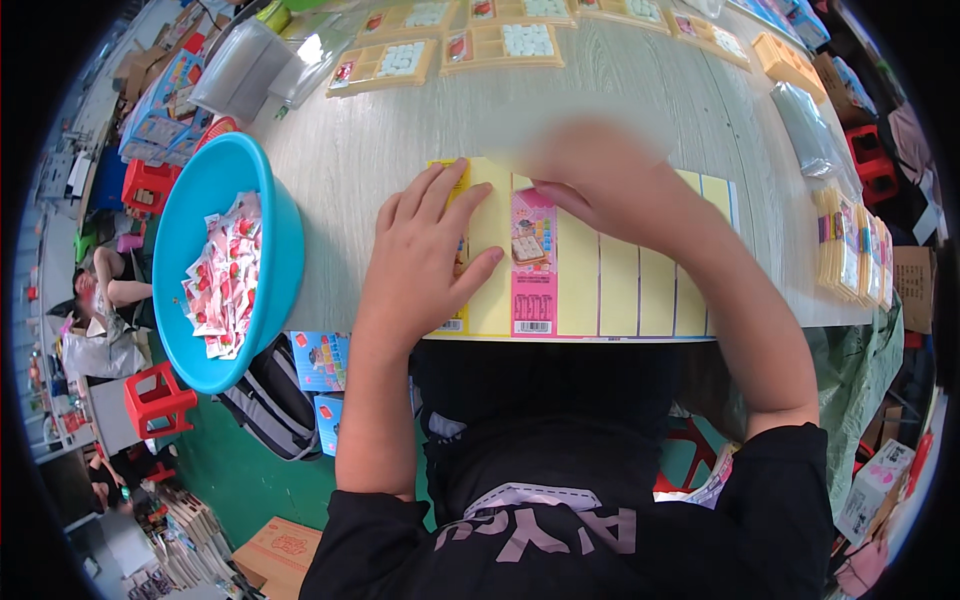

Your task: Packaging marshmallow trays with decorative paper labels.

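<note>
A pale yellow sticker sheet (625,290) lies on the table in front of me. Dark lines divide it into upright strips, and one pink printed label (534,290) shows near its middle. My left hand (425,235) rests flat on the sheet's left part with fingers spread, partly covering a yellow printed strip (453,325). My right hand (595,185) is closed at the top of the pink label, pinching its upper edge, which looks slightly lifted. A blurred patch hides the upper part of that hand.
Left of the sheet stands a blue basin (283,260) of small pink-and-white sachets (228,280). Several cream trays (505,47) with white pieces line the far side. Stacked filled trays (850,245) and clear plastic bags (805,130) sit at the right edge.
</note>
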`<state>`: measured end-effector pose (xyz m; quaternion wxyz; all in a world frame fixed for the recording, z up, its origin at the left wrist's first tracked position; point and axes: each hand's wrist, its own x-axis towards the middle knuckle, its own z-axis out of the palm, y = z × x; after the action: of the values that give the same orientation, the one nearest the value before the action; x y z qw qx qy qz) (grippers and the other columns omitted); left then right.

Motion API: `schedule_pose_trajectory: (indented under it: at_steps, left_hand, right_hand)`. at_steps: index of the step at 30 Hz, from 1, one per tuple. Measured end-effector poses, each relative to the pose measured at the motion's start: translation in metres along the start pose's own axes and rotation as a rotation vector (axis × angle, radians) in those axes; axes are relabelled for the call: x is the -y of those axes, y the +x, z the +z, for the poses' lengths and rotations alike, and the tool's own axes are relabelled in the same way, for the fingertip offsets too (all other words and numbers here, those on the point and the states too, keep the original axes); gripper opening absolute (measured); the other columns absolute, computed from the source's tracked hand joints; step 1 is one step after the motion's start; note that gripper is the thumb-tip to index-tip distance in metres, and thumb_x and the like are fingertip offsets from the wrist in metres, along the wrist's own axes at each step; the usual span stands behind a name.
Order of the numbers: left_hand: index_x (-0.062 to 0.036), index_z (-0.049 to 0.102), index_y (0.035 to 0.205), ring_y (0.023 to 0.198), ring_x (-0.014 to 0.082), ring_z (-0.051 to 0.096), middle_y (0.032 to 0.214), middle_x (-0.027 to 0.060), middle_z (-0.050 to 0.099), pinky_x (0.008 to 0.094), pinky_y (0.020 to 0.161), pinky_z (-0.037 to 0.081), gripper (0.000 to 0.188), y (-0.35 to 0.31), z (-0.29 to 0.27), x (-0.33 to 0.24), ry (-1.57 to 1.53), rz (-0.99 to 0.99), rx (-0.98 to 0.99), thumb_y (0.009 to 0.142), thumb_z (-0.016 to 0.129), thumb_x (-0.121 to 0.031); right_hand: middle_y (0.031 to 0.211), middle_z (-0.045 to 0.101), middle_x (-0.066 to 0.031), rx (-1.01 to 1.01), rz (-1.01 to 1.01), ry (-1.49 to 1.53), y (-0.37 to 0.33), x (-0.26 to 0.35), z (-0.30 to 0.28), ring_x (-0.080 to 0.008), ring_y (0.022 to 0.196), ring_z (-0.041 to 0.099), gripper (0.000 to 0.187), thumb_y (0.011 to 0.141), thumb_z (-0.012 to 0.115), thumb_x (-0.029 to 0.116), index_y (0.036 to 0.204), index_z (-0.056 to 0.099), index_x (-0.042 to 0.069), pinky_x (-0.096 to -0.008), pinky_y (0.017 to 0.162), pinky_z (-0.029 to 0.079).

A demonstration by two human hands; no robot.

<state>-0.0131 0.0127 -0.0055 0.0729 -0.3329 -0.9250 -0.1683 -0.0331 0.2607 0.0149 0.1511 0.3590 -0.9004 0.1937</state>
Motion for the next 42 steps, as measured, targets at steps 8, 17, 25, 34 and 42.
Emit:
schedule_pose_trajectory:
  at_steps: [8, 17, 25, 34, 42]
  left_hand:
    - [-0.0087, 0.060, 0.130, 0.140, 0.0340, 0.039, 0.145, 0.0168, 0.049, 0.0480, 0.114, 0.029, 0.053, -0.007, 0.000, 0.008, -0.046, -0.007, -0.023, 0.086, 0.066, -0.038]
    - [-0.0051, 0.061, 0.122, 0.132, 0.0344, 0.047, 0.131, 0.0152, 0.058, 0.0483, 0.108, 0.035, 0.046, 0.010, -0.016, 0.004, -0.033, 0.081, -0.075, 0.085, 0.069, -0.033]
    - [-0.0049, 0.059, 0.125, 0.121, 0.0336, 0.053, 0.125, 0.0135, 0.060, 0.0492, 0.102, 0.040, 0.047, 0.145, 0.002, 0.048, 0.193, 0.100, -0.231, 0.088, 0.064, -0.033]
    - [-0.0044, 0.051, 0.135, 0.127, 0.0352, 0.051, 0.131, 0.0183, 0.055, 0.0495, 0.105, 0.040, 0.057, 0.187, 0.023, 0.070, 0.257, 0.117, 0.089, 0.090, 0.062, -0.037]
    - [-0.0041, 0.045, 0.140, 0.118, 0.0393, 0.058, 0.133, 0.0216, 0.054, 0.0474, 0.100, 0.046, 0.068, 0.170, 0.015, 0.059, 0.133, 0.117, 0.070, 0.086, 0.071, -0.036]
  right_hand:
    - [0.074, 0.061, 0.0015, 0.371, -0.071, 0.415, -0.070, 0.062, -0.178, -0.0186, 0.065, 0.054, 0.013, 0.079, 0.073, 0.019, 0.079, 0.060, 0.016, -0.0334, 0.063, 0.039]
    - [0.072, 0.058, 0.0049, -0.025, 0.231, 0.447, -0.213, 0.035, -0.228, -0.0128, 0.071, 0.048, 0.016, 0.078, 0.067, 0.021, 0.081, 0.052, 0.017, -0.0330, 0.075, 0.034]
    - [0.070, 0.063, 0.0018, -0.041, 0.206, 0.571, -0.185, 0.045, -0.204, -0.0146, 0.064, 0.051, 0.014, 0.070, 0.069, 0.014, 0.077, 0.056, 0.014, -0.0323, 0.068, 0.035]
    - [0.068, 0.062, 0.0032, -0.129, 0.187, 0.562, -0.200, 0.051, -0.208, -0.0120, 0.060, 0.052, 0.015, 0.072, 0.071, 0.016, 0.075, 0.057, 0.014, -0.0310, 0.065, 0.037]
    - [0.073, 0.065, 0.0016, -0.103, 0.175, 0.592, -0.186, 0.049, -0.199, -0.0144, 0.061, 0.055, 0.018, 0.067, 0.072, 0.004, 0.077, 0.059, 0.012, -0.0309, 0.063, 0.039]
